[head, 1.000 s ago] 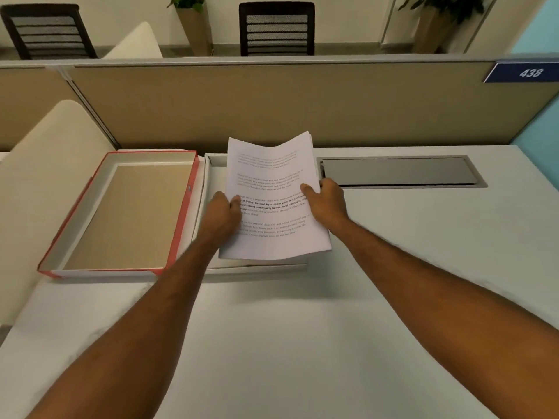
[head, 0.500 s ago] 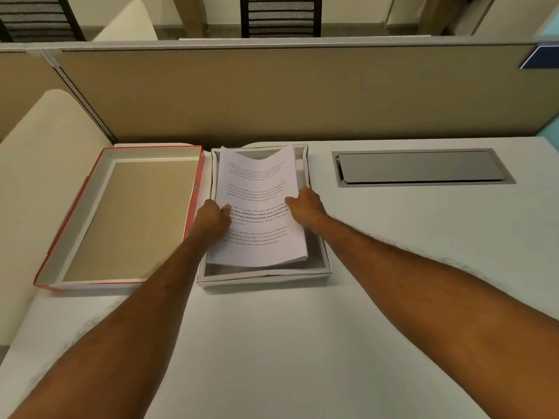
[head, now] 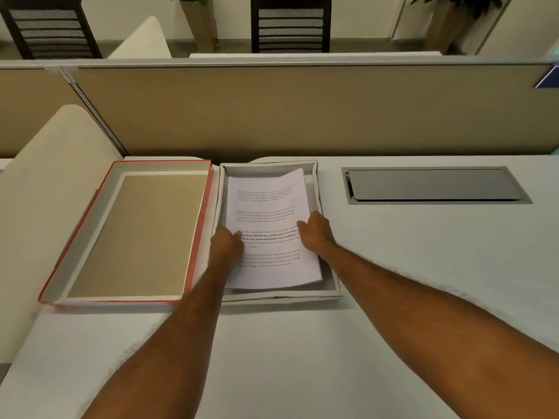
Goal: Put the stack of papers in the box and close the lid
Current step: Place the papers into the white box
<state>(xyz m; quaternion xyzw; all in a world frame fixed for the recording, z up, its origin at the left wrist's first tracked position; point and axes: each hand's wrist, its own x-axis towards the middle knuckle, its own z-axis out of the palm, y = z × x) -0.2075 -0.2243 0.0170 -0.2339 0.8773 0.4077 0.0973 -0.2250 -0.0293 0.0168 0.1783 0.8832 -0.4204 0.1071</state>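
Papers [head: 269, 225] were laid slightly askew inside the box [head: 329, 285], pinched at their side edges by the left hand [head: 227, 246] and right hand [head: 314, 234], seemingly to be squared flat, while the lid [head: 193, 231] was left upturned just left, within reach.

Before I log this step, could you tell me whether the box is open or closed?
Open: the red-edged lid lies upturned beside the box, whose walls frame the exposed papers.
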